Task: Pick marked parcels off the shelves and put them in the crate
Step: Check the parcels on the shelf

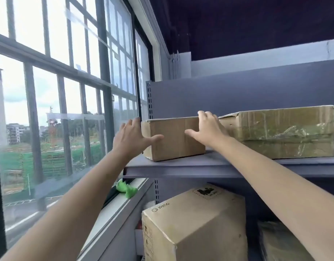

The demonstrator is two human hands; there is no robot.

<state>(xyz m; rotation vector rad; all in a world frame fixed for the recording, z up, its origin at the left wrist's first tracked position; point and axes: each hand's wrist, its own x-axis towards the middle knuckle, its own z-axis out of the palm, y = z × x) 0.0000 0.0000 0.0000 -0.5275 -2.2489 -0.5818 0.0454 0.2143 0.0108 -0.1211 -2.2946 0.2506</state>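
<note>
A small brown cardboard parcel [173, 138] stands at the left end of the grey upper shelf [200, 166]. My left hand [132, 138] lies against the parcel's left end, fingers straight up along the side and thumb across the front face. My right hand [207, 129] lies on the parcel's right end, fingers over the top back edge, thumb spread on the front face. No mark shows on the parcel from here. The crate is out of view.
A larger taped parcel [286, 132] lies right beside the small one on the same shelf. Below, a tall PICO carton [194, 223] and a plastic-wrapped bundle [281, 242] sit on the lower shelf. A window wall [68, 91] runs close along the left, with a green object [126, 189] on its sill.
</note>
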